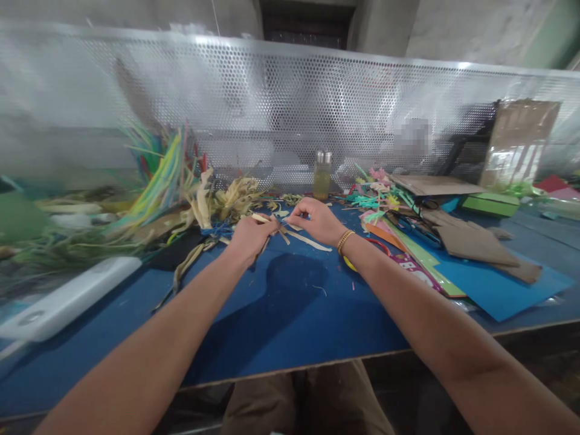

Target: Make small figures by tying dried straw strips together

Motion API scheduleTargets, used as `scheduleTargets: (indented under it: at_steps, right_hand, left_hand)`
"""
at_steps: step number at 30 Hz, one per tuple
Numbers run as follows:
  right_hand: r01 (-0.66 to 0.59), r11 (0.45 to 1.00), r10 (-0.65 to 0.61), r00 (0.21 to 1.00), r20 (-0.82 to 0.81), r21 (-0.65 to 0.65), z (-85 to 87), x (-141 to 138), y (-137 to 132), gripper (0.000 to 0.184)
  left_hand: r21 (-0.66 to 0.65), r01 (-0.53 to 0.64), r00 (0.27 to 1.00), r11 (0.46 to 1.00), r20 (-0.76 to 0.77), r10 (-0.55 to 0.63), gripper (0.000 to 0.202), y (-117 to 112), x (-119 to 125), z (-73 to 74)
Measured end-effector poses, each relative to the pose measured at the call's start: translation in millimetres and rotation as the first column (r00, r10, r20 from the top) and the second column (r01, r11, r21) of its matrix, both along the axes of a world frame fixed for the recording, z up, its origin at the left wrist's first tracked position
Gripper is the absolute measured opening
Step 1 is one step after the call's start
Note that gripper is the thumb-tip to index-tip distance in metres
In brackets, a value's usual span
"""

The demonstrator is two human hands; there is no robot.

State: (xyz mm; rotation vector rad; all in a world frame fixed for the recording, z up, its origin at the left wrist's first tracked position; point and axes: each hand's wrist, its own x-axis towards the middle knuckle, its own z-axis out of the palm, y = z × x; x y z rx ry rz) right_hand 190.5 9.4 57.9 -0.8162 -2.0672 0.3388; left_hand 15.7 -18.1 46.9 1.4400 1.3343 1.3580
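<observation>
Near the middle of the blue table, my left hand (254,237) is closed on a pale strip of dried husk (260,217) that sticks out over the fingers. Just to its right, my right hand (319,222), with a gold bracelet (345,241) at the wrist, has thumb and forefinger pinched together. What lies in that pinch is too small to make out. Loose husk strips (310,243) lie on the table below and between the hands. Behind the left hand is a heap of dried husks (235,198).
A glass jar (322,175) stands before the perforated metal screen (290,115). Green and yellow strips (158,181) and a white power strip (72,296) are at left. Coloured paper scraps (378,190), cardboard (475,238) and a blue sheet (502,296) lie at right.
</observation>
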Motion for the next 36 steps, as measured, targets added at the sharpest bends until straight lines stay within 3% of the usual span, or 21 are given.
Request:
scheduleTargets:
  at_steps: [5, 9, 15, 21, 25, 28, 30, 33, 36]
  right_hand:
    - [0.015, 0.997, -0.019, 0.998, 0.052, 0.076, -1.6, -1, 3, 0.025]
    - [0.053, 0.994, -0.054, 0.998, 0.010, 0.091, -3.5, 5, 9, 0.026]
    - [-0.065, 0.984, 0.042, 0.989, -0.141, -0.164, -11.4, 5, 13, 0.031]
    - [-0.190, 0.888, 0.066, 0.953, -0.294, -0.419, -20.0, 0, 12, 0.041]
    - [-0.256, 0.842, 0.121, 0.947, -0.296, -0.475, -18.7, 0, 10, 0.045]
    - [-0.283, 0.848, 0.198, 0.954, -0.228, -0.449, -14.5, 3, 8, 0.043]
    - [-0.285, 0.871, 0.246, 0.958, -0.148, -0.400, -11.6, 5, 7, 0.040]
    - [-0.276, 0.905, 0.277, 0.960, -0.045, -0.322, -8.9, 5, 5, 0.035]
    - [-0.251, 0.936, 0.266, 0.963, 0.032, -0.245, -8.8, 2, 4, 0.029]
  left_hand:
    - [0.014, -0.043, 0.996, 0.999, 0.074, 0.041, 0.013, 0, 2, 0.3]
    - [-0.084, 0.036, 0.998, 0.996, 0.061, -0.031, 0.013, 5, -3, -4.0]
    - [-0.127, 0.105, 0.994, 0.986, 0.050, -0.100, 0.015, 6, -10, -3.3]
    - [-0.209, 0.296, 0.955, 0.932, 0.088, -0.283, 0.011, 4, -16, 5.6]
    - [-0.264, 0.304, 0.953, 0.915, 0.068, -0.297, 0.013, 1, -23, 15.1]
    - [-0.251, 0.317, 0.945, 0.914, 0.005, -0.326, 0.011, 1, -31, 20.1]
    - [-0.198, 0.261, 0.951, 0.945, -0.115, -0.287, 0.010, 2, -34, 21.6]
    - [-0.017, 0.066, 0.945, 0.998, -0.319, -0.068, 0.012, 2, -34, 20.7]
    - [0.142, -0.070, 0.933, 0.987, -0.340, 0.115, 0.008, 1, -28, 17.4]
